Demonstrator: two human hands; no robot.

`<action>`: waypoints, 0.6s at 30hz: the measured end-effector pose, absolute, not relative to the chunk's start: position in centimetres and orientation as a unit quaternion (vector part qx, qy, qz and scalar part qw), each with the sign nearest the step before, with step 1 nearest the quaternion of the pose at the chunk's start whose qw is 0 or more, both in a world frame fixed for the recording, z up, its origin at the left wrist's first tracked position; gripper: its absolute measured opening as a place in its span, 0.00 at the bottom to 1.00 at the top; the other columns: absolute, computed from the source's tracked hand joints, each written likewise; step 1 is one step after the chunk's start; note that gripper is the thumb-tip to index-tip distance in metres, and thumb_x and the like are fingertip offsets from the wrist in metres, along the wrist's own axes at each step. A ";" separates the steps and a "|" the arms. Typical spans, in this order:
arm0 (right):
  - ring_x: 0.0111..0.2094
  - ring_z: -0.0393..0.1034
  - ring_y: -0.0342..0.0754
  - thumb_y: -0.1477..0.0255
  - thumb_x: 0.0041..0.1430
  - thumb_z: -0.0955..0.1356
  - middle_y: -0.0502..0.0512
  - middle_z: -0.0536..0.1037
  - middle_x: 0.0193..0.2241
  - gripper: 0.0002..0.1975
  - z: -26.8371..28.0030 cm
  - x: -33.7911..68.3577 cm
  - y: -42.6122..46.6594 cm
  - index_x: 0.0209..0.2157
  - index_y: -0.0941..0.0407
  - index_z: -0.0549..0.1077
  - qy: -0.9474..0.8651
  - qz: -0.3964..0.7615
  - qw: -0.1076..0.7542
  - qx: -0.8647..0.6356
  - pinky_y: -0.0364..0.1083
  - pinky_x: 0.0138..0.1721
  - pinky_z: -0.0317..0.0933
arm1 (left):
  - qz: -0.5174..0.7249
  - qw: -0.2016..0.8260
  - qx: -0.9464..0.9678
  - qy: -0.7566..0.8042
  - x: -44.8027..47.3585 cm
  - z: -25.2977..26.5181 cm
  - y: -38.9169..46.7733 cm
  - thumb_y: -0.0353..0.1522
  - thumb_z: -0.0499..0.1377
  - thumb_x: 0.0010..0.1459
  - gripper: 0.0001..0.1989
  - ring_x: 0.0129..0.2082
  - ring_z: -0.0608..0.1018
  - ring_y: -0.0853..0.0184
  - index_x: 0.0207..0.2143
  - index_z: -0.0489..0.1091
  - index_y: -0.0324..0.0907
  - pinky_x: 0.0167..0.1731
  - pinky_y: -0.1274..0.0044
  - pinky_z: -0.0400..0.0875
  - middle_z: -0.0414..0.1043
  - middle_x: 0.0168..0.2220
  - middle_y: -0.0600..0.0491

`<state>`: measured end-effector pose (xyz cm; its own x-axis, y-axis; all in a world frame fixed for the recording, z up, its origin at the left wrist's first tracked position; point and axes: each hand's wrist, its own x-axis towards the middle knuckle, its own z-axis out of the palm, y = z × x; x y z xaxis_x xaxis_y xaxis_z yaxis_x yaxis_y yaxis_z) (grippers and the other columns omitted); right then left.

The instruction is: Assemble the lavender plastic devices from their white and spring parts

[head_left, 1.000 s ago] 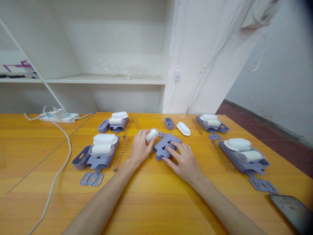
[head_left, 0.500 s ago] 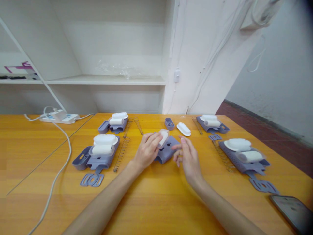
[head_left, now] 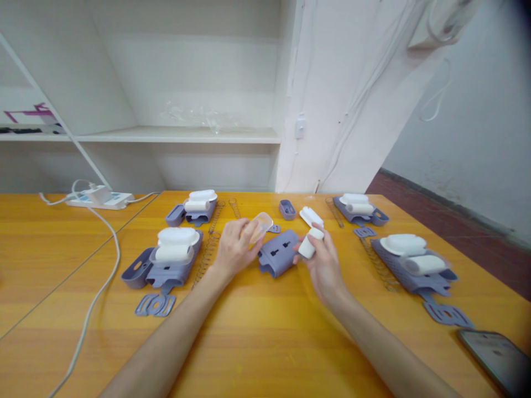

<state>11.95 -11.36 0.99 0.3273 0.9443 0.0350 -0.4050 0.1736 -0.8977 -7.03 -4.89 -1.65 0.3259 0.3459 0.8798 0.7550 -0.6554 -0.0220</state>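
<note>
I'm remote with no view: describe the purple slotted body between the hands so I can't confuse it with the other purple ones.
On the orange table, look mid-table between the left hand and right hand. The purple slotted body lies there. Unlike the other purple bodies, it carries no white pieces on top, so its dark slots show.

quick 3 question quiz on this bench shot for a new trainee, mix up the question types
1. True or false: the left hand holds a clear cap.
2. What does the right hand hold? A) a spring B) a white roller C) the phone
3. Fill in: the purple base lies on the table ______ the two hands.

Key: 1 true; 2 B; 3 between
</note>
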 end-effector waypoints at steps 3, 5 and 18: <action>0.26 0.69 0.45 0.65 0.53 0.66 0.48 0.72 0.30 0.31 0.6 13.5 -10.3 0.58 0.48 0.53 -0.359 0.399 0.709 -0.457 0.43 0.20 0.66 | -0.405 0.141 -0.804 -0.412 -7.3 -1.9 -4.7 0.35 0.56 0.57 0.15 0.41 0.70 0.60 0.47 0.64 0.43 0.40 0.69 0.67 0.67 0.41 0.45; 0.26 0.69 0.46 0.64 0.53 0.67 0.51 0.73 0.34 0.34 0.0 14.5 -9.7 0.60 0.48 0.50 -0.384 0.326 0.707 -0.496 0.44 0.20 0.66 | -0.368 0.104 -0.817 -0.431 -7.4 -1.9 -4.7 0.35 0.55 0.57 0.12 0.41 0.70 0.60 0.44 0.66 0.43 0.41 0.68 0.65 0.67 0.41 0.46; 0.35 0.71 0.50 0.59 0.57 0.64 0.58 0.76 0.38 0.30 -3.4 16.4 -8.4 0.58 0.55 0.58 -0.462 0.225 0.628 -0.584 0.49 0.37 0.64 | -0.317 0.071 -0.842 -0.430 -7.3 -1.5 -5.4 0.29 0.50 0.55 0.18 0.52 0.64 0.56 0.49 0.65 0.42 0.50 0.62 0.57 0.62 0.52 0.45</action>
<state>16.45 -8.44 -3.40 0.4720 0.8223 0.3180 0.2578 0.2162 -0.9417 -7.32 -5.43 -1.45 0.4293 0.6792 0.5953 0.7694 -0.6202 0.1529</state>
